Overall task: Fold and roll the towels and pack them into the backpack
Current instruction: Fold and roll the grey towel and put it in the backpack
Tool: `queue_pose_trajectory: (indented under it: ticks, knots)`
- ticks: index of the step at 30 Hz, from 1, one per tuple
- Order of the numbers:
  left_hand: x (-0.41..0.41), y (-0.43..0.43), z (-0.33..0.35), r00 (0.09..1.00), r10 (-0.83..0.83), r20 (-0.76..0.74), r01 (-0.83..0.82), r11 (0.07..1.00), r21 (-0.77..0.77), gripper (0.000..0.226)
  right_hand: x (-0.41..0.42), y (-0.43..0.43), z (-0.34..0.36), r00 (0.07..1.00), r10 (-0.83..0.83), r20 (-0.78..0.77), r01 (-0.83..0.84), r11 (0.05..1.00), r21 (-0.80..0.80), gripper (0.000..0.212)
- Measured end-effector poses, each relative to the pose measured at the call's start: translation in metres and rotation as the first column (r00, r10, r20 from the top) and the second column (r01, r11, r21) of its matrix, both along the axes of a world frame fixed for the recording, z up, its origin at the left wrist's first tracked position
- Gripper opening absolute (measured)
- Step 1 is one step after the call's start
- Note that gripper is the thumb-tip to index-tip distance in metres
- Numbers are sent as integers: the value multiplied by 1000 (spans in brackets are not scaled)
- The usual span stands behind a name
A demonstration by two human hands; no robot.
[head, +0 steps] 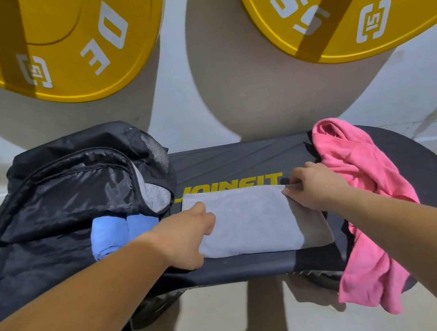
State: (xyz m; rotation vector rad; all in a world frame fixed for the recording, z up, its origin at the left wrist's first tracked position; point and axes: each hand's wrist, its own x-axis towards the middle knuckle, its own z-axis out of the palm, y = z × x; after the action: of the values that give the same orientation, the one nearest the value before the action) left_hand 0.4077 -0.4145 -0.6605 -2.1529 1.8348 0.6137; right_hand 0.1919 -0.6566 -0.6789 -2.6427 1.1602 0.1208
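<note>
- The grey towel [250, 219] lies folded flat mid-bench [238, 157], probably so it can be rolled.
- The left hand [191, 239], fingers curled, grips the towel's left end; the right hand [313, 185] pinches its far right corner.
- The open backpack [57, 204] at the bench's left end holds two blue rolls [114, 233].
- The pink towel [353, 174] drapes over the right end, unfolded.

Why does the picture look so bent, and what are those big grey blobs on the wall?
Head view: wide-angle lens bows the bench and stretches both arms; the blobs are soft shadows cast by the yellow plates; focus is fairly sharp, with slight glare on the backpack.
</note>
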Motion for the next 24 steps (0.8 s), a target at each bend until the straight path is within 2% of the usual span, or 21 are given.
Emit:
queue_pose_trajectory:
  ticks: [3,5,7,9,12,14,17,19,20,24]
  knots:
    - [2,-2,0,991,-53,124,60,997,-54,21,7,3,6,997,-39,-60,43,996,75,26]
    - [3,-7,-1,966,-72,247,93,993,-74,19,10,6,11,992,-48,-119,60,993,101,27]
    - [8,-18,2,940,-21,340,74,986,-146,22,10,5,14,984,-58,-167,77,991,110,28]
    - [13,-33,12,924,112,366,-12,965,-263,26,6,2,18,977,-68,-202,101,982,159,29]
    - [20,-49,18,931,279,237,-164,896,-412,30,-2,-2,26,968,-34,-248,136,903,407,30]
    - [19,-51,11,941,315,124,-239,877,-416,36,-6,1,29,963,18,-271,125,857,500,35]
    - [6,-50,5,948,313,58,-270,887,-374,29,-6,5,28,971,14,-237,109,861,497,39]
    - [-2,-50,3,928,368,58,-329,882,-336,16,-3,7,26,986,-17,-165,90,889,448,37]
    - [-3,-49,1,906,421,30,-393,868,-303,20,-2,8,26,992,-22,-126,72,909,411,34]
    - [-6,-47,-14,716,624,-313,-677,729,-98,41,2,15,21,997,1,-81,27,935,354,31]
